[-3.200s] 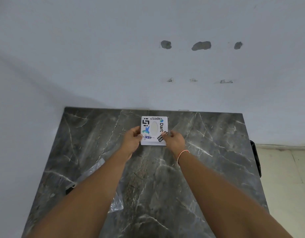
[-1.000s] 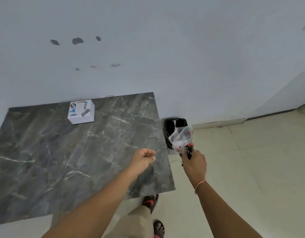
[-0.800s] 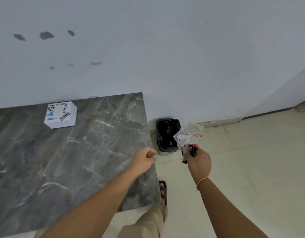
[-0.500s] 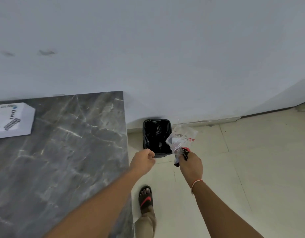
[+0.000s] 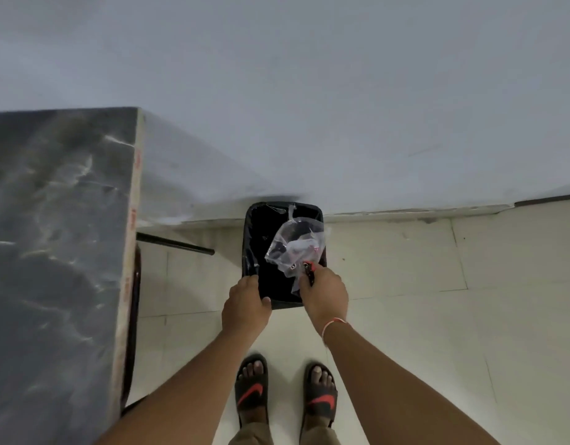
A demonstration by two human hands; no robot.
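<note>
Plain pale wall (image 5: 309, 91); cream tiled floor (image 5: 469, 316); dark marble-pattern table (image 5: 52, 252) left, against wall.

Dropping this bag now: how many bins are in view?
1: the bin on the floor by the wall, right of the table; left hand grips its rim, right hand holds the bag over it.

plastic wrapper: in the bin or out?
Out. The right hand pinches the clear plastic wrapper above the black bin's open mouth; the left hand grips the bin's near rim.
</note>
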